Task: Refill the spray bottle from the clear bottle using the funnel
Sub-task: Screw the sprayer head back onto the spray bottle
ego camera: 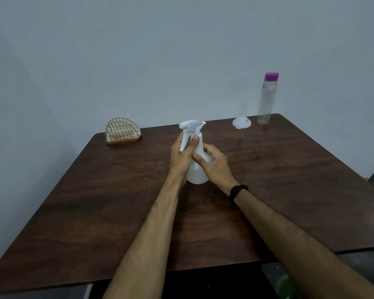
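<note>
Mid-table [95, 201], both hands' fingers [195, 140] wrap the spray bottle [198, 169].

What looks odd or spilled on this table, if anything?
Nothing stands out. The spray bottle is upright between the left hand and right hand. The funnel rests wide end down beside the capped clear bottle. The table looks dry.
</note>
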`<state>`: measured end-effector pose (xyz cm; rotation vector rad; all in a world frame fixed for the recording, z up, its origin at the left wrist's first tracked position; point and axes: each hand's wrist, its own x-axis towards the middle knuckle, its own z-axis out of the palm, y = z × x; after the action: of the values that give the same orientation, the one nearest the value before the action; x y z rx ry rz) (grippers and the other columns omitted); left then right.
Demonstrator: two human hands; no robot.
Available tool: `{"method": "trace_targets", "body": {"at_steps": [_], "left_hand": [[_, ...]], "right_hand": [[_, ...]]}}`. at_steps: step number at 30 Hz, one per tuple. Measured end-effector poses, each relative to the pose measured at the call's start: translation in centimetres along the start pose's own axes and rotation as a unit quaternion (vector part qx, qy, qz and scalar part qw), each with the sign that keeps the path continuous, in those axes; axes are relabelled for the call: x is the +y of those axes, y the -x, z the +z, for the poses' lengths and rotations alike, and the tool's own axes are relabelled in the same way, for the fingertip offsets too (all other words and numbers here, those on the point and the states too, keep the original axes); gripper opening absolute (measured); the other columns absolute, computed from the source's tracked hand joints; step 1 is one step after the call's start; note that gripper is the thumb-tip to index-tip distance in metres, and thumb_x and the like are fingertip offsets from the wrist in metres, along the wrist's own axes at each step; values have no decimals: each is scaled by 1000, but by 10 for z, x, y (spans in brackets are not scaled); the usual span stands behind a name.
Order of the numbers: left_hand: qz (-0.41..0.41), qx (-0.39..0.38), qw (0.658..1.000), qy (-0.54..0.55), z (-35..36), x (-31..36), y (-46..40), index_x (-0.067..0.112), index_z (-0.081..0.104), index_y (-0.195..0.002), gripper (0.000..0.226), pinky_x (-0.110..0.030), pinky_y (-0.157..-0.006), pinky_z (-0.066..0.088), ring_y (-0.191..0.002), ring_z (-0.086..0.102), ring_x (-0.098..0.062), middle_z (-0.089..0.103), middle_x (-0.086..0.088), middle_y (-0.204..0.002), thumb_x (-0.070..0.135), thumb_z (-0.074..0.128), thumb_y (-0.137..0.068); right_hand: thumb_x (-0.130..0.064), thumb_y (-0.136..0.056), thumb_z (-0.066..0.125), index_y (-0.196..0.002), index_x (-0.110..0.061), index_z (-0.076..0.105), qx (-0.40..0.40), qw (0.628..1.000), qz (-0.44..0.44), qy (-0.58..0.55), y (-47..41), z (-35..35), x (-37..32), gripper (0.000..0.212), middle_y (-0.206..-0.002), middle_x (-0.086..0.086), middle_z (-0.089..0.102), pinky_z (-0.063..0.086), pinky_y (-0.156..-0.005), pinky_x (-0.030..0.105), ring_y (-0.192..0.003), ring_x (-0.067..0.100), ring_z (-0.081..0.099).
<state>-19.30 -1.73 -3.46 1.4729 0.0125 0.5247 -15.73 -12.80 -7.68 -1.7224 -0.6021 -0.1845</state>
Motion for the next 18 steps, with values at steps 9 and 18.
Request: {"method": "trace_targets", "body": {"at_steps": [9,18], "left_hand": [[-16,-29,997,-72,-6,-6,2,30,68,-111,15,-33,-84,58,-96,72,-9,74,1,-103,33,63,-98],[-15,49,970,-236,11,-21,17,27,65,-98,35,-27,-78,54,-91,66,-10,67,12,-90,39,85,-72]], "right_hand": [[-28,-87,75,-127,-22,62,-47,993,53,-98,-3,-7,1,42,-120,-5,68,55,-97,39,-111,14,65],[-30,-81,62,-133,-25,57,-45,975,99,-192,-7,-37,-9,53,-140,-4,54,45,-98,27,-130,8,50]]}}
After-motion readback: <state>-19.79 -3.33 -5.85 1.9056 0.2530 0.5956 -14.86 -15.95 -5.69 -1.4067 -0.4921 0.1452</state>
